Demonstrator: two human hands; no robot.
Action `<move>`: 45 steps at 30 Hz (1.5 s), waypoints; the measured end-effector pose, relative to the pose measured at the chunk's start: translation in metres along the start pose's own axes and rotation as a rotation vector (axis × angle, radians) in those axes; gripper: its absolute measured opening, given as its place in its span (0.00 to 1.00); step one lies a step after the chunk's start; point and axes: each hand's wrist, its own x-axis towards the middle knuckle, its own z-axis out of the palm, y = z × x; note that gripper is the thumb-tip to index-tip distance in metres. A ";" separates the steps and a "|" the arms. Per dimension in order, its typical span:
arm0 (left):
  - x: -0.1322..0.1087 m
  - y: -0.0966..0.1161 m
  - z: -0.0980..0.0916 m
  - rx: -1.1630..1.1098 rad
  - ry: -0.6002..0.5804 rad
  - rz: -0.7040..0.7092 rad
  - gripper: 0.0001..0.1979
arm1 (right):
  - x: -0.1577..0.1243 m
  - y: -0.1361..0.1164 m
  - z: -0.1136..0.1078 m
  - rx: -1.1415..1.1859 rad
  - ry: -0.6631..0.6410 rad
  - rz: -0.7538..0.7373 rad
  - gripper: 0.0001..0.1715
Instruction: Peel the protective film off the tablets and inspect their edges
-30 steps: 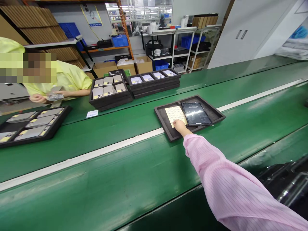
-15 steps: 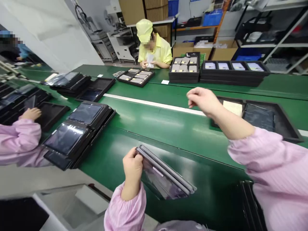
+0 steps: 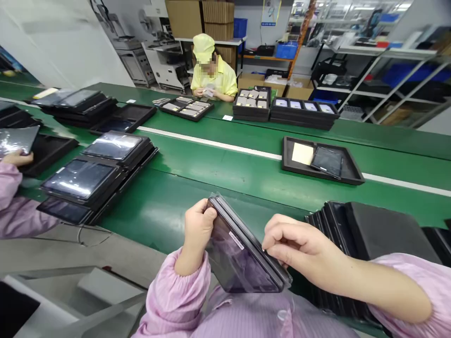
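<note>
My left hand (image 3: 200, 223) is closed on the upper left corner of two flat black tablets (image 3: 243, 263) held together, tilted, in clear plastic film. A small white label sticks to the face of the nearer one. My right hand (image 3: 299, 244) is at the tablets' upper right edge, thumb and forefinger pinched together. What lies between those fingertips, if anything, is too small to make out. Close to the right forearm, a row of dark tablets (image 3: 329, 220) stands on edge, partly covered by the arm.
Across the green belt (image 3: 211, 164) sits a black tray (image 3: 352, 173) holding a yellowish paper pad and a tablet. Stacked trays of tablets (image 3: 81, 178) are at left, beside a co-worker's hand (image 3: 16, 158). Opposite, a person in yellow (image 3: 216, 77) handles a small item.
My right hand has come down from above the belt near the black tray to the tablets' edge. The left hand keeps hold of the tablets. The view has shifted, showing more at right.
</note>
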 end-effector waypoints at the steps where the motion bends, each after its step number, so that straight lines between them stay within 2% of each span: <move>1: -0.005 0.002 0.003 -0.006 -0.020 0.006 0.33 | -0.006 -0.002 0.001 -0.017 0.011 -0.016 0.10; 9: -0.028 0.001 0.014 -0.072 -0.155 0.057 0.37 | -0.044 -0.017 0.014 -0.057 0.069 -0.093 0.11; 17: -0.038 -0.003 0.022 -0.105 -0.208 0.029 0.38 | -0.058 -0.020 0.021 -0.088 0.088 -0.161 0.11; 24: -0.039 -0.007 0.025 -0.177 -0.245 -0.006 0.37 | -0.073 -0.024 0.026 -0.258 0.095 -0.264 0.10; 37: -0.036 -0.002 0.028 -0.134 -0.245 0.046 0.38 | -0.072 -0.022 0.032 -0.386 0.136 -0.266 0.10; 45: -0.034 -0.003 0.027 -0.122 -0.245 0.036 0.38 | -0.076 -0.025 0.029 -0.584 0.097 -0.307 0.13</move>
